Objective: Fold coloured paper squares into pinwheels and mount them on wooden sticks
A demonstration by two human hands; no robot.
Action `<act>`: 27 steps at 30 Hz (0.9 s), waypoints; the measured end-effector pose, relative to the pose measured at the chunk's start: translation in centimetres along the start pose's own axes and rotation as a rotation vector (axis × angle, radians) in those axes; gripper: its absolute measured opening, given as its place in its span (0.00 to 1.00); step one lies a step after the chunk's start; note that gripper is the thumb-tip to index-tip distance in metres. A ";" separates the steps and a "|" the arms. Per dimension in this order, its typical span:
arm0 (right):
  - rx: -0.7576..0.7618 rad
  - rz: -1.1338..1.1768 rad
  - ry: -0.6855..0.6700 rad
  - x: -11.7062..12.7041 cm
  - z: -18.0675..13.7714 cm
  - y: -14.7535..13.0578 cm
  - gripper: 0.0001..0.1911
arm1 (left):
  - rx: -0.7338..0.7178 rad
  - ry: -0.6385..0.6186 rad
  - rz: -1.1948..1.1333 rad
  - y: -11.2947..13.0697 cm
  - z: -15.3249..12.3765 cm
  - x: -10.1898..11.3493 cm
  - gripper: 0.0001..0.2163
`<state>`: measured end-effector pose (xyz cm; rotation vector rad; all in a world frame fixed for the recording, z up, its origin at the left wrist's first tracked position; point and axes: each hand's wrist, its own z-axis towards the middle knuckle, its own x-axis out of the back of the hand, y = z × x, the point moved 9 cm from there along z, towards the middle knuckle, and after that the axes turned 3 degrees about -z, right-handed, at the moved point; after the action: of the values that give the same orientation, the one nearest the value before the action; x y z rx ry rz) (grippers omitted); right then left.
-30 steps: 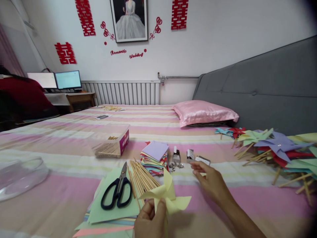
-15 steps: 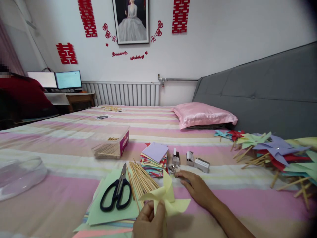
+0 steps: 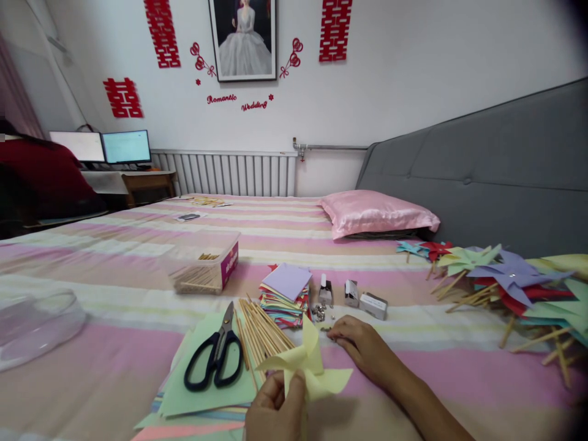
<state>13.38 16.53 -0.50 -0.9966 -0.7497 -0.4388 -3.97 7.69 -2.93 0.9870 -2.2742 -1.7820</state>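
Note:
A yellow paper pinwheel (image 3: 312,361) is pinched at its centre between the thumb and fingers of my left hand (image 3: 278,404). My right hand (image 3: 362,346) rests on the bed with thumb and fingertips drawn together. A tiny metallic piece shows at those fingertips, too small to make out. Just beyond lies a small heap of shiny metal pieces (image 3: 321,312), likely tacks. Left of the pinwheel, wooden sticks (image 3: 264,327) fan out. Dark-handled scissors (image 3: 215,361) lie on green paper sheets (image 3: 184,392). Behind the sticks stands a stack of coloured paper squares (image 3: 287,285).
Small boxes (image 3: 373,305) stand behind my right hand. A clear tub (image 3: 229,263) holds more sticks. Finished pinwheels (image 3: 512,275) are piled at right near the grey headboard (image 3: 487,159). A pink pillow (image 3: 379,214) lies farther back. A person in red (image 3: 41,177) sits far left.
My right hand has drawn back slightly from the metal heap, its fingertips closer together, and more of the heap shows. My left hand keeps the pinwheel in nearly the same spot.

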 end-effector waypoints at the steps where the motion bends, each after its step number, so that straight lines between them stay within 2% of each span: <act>1: -0.001 0.003 -0.003 0.0 0.0 0.0 0.13 | 0.000 -0.003 -0.004 0.0 0.0 0.0 0.08; 5: -0.039 0.025 0.025 0.3 -0.1 0.1 0.11 | -0.007 -0.002 -0.008 0.3 -0.2 -0.1 0.08; 9: -0.127 0.073 0.109 1.2 -0.2 1.0 0.10 | -0.008 0.012 0.002 0.6 -0.3 0.0 0.09; 14: -0.387 0.088 0.291 3.4 -1.3 6.1 0.13 | -0.001 0.006 -0.013 0.2 0.0 0.1 0.09; 16: -0.471 0.071 0.314 4.0 -1.9 7.8 0.12 | -0.002 0.005 0.012 -0.1 0.2 0.3 0.10; 18: -0.504 0.055 0.300 4.2 -2.2 8.4 0.11 | -0.001 0.006 0.028 -0.3 0.4 0.4 0.10; 20: -0.481 0.053 0.248 3.8 -2.1 7.9 0.11 | 0.004 0.010 0.036 -0.4 0.4 0.5 0.11; 24: -0.362 0.059 0.113 2.2 -1.3 5.1 0.11 | 0.006 0.007 0.051 -0.3 0.4 0.4 0.11; 27: -0.292 0.037 0.069 1.5 -0.9 3.4 0.10 | 0.004 0.002 0.030 -0.3 0.4 0.4 0.12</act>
<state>16.88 17.38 -1.69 -1.2590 -0.6148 -0.5585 -4.29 7.78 -3.46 0.9490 -2.2803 -1.7648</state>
